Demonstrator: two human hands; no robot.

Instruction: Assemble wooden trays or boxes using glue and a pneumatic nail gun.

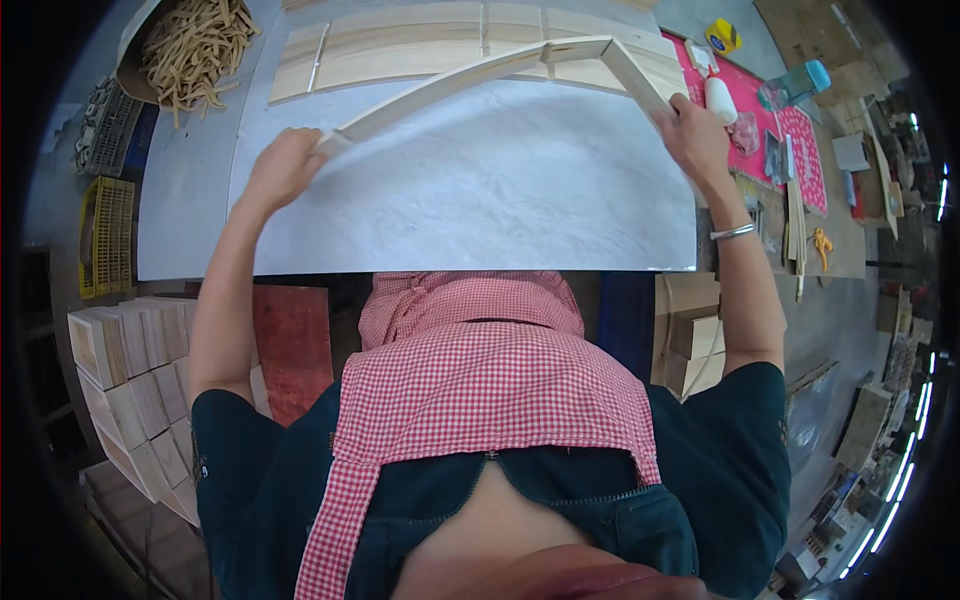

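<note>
A chain of thin, pale wooden strips (440, 88) is held up above the white marbled tabletop (450, 200), bent at a sharp corner toward its right side. My left hand (284, 168) is closed round its left end. The short right-hand strip runs down into my right hand (694, 142), whose fingers are closed on that end. Between my hands the strips span the table in an open arch. Behind them lie flat, pale wooden boards (400, 55), partly covered by the raised strips.
Far left, a container holds tan, curled strips (200, 45); a yellow crate (106, 235) stands below. Stacked wooden boxes (130, 370) are at lower left. On the right are a white bottle (719, 100), a turquoise-lidded jar (795, 85) and an orange tool (822, 246).
</note>
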